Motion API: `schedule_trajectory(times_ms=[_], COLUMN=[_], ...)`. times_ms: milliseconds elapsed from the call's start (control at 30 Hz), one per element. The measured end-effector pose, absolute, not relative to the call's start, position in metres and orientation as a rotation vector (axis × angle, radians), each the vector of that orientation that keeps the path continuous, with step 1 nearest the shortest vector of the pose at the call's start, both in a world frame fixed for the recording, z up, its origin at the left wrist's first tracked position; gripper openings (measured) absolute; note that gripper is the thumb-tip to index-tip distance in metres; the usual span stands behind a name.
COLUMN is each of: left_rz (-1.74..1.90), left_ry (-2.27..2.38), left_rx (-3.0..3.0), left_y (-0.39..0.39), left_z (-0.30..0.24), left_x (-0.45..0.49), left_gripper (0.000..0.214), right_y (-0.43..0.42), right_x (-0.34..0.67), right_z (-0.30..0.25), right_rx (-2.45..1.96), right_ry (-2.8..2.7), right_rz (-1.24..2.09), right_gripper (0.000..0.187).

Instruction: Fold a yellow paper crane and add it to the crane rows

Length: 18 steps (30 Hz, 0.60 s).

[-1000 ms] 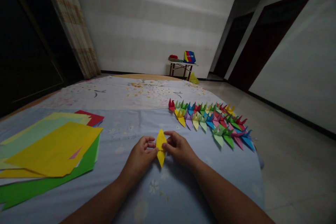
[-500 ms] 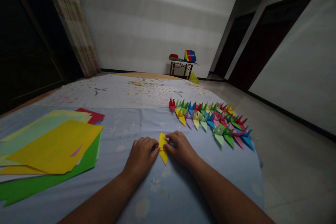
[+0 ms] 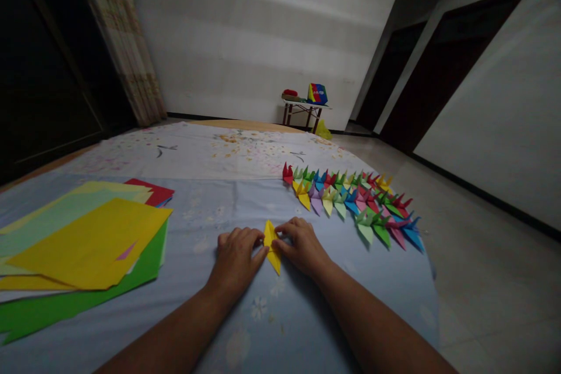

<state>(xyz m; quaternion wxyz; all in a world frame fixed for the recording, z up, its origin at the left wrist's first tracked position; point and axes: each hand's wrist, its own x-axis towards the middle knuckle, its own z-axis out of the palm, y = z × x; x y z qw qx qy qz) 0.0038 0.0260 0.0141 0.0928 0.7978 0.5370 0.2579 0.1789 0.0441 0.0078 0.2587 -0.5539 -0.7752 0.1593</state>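
A small piece of folded yellow origami paper (image 3: 272,258), a narrow diamond with pointed ends, lies on the blue cloth between my hands. My left hand (image 3: 239,254) pinches its left edge between thumb and fingers. From the other side my right hand (image 3: 301,243) grips its right edge, thumb on top near the middle fold. The fingertips hide part of both edges. Several rows of finished paper cranes (image 3: 352,201) in red, green, blue, pink, purple and yellow stand beyond my right hand.
A stack of coloured paper sheets (image 3: 94,239), yellow on top and green below, lies at the left. The round table wears a flowered tablecloth (image 3: 245,333). Against the far wall stands a small side table (image 3: 305,105) bearing a colourful box (image 3: 317,93).
The lower point of the yellow paper has swung slightly to the right. Both hands keep their pinch in nearly the same place. The cranes and sheets stay as they were.
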Motion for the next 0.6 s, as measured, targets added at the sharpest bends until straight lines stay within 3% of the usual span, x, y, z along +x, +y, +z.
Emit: schedule_trajectory(times_ms=[200,600], left_rz=[0.783,0.767], left_ry=[1.602,1.621], left_rx=[2.36,2.27], left_y=[0.0281,0.029], left_z=[0.0101,0.0112], left_x=[0.0037,0.0041], left_gripper=[0.018,0.022], right_y=[0.0442,0.0498], right_x=[0.1791,0.1803], right_z=[0.0089,0.0075], right_rx=[-1.458,-1.346], right_ry=[-2.109,-1.866], right_rz=[0.432,0.924], right_gripper=[0.024,0.028])
